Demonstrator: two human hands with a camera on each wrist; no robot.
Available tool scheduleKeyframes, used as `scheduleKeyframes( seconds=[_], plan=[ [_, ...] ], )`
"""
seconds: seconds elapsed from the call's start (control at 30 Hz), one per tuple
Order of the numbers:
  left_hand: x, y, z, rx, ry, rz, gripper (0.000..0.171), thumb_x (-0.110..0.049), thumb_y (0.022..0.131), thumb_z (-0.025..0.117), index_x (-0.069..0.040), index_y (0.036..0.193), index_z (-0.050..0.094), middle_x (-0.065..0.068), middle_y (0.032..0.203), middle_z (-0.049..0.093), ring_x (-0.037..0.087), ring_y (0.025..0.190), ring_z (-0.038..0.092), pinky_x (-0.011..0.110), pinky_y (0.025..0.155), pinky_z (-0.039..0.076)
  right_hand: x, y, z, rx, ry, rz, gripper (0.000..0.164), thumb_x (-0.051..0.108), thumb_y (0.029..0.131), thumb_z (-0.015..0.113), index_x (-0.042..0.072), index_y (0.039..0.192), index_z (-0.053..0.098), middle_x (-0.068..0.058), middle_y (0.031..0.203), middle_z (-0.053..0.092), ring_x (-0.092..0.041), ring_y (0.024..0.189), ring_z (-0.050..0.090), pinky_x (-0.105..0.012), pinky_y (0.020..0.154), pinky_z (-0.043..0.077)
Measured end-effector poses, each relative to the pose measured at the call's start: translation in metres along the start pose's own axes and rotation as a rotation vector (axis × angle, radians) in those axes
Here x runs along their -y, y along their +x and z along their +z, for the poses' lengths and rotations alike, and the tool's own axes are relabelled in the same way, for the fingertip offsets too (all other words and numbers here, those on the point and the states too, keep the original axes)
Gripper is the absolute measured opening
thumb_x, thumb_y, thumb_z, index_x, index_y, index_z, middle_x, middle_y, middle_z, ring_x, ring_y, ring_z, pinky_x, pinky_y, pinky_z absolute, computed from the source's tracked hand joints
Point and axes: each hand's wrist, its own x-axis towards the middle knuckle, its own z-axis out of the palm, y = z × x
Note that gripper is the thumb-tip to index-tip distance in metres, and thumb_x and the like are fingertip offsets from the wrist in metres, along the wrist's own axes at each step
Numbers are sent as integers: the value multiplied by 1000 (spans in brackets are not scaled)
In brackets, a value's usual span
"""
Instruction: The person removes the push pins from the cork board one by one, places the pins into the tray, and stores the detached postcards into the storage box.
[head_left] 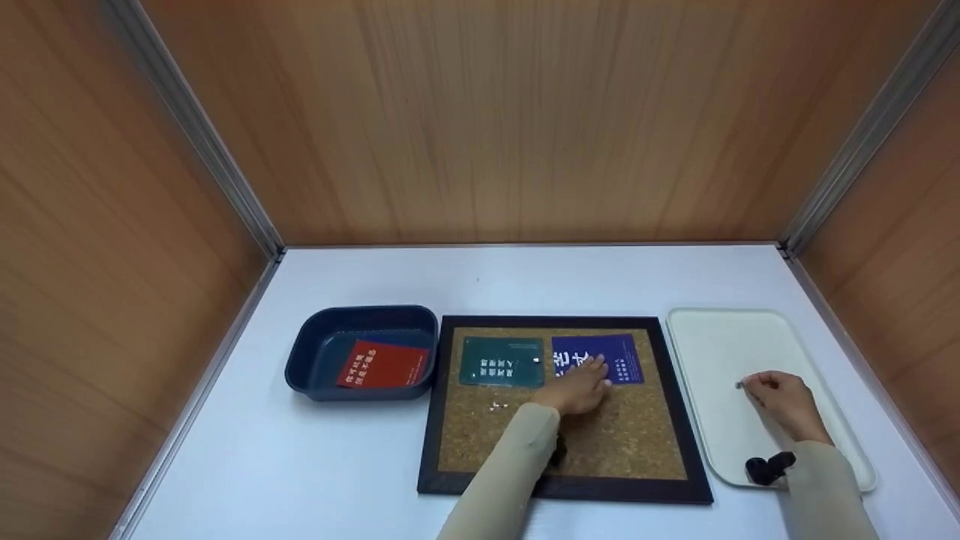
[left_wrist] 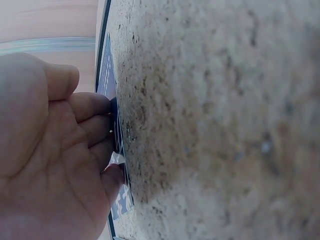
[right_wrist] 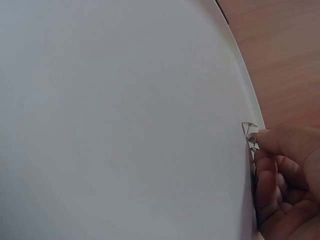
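My left hand (head_left: 576, 388) lies with its fingers on a purple-blue card (head_left: 624, 358) with white lettering, on the cork board (head_left: 637, 442). Part of that card is hidden under the fingers; the left wrist view shows the fingertips (left_wrist: 112, 127) right at its surface. Over the pale tray (head_left: 720, 337), my right hand (head_left: 786, 401) pinches a metal thumbtack (right_wrist: 253, 138) between thumb and curled fingers. Another thumbtack (right_wrist: 248, 125) sits just beside the thumb tip. Left of the purple card is a green card (head_left: 501, 361) with a shiny tack near its right edge.
A dark blue bin (head_left: 322, 352) stands left of the board, with a red card (head_left: 386, 365) leaning inside. Small silvery pieces (head_left: 497, 406) lie on the cork below the green card. Wood-grain panels (head_left: 487, 135) enclose the white table (head_left: 337, 465) on three sides.
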Motion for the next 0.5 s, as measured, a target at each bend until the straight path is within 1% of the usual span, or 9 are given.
scheduleKeyframes(
  seconds=[0.17, 0.33, 0.5],
  plan=[
    [0, 0, 0, 1, 4, 3, 51, -34, 106, 24, -15, 153, 26, -4, 162, 14, 11, 150, 10, 28, 123, 13, 1, -1, 0, -8, -12, -11, 45, 36, 98, 53, -6, 107, 64, -12, 98, 66, -9, 78, 51, -18, 64, 43],
    [0, 0, 0, -3, -10, -5, 51, -35, 106, 25, -15, 153, 26, -4, 162, 15, 10, 149, 10, 27, 122, 13, 1, -1, 1, -14, 0, -13, 42, 35, 97, 55, -5, 106, 64, -12, 99, 66, -6, 78, 52, -17, 64, 44],
    [-1, -1, 0, 0, -12, -9, 51, -35, 106, 24, -15, 153, 26, -4, 162, 14, 10, 150, 9, 27, 122, 12, -1, -1, 3, -20, 3, -14, 41, 35, 97, 54, -4, 105, 64, -17, 107, 66, -5, 80, 53, -16, 65, 45]
  ],
)
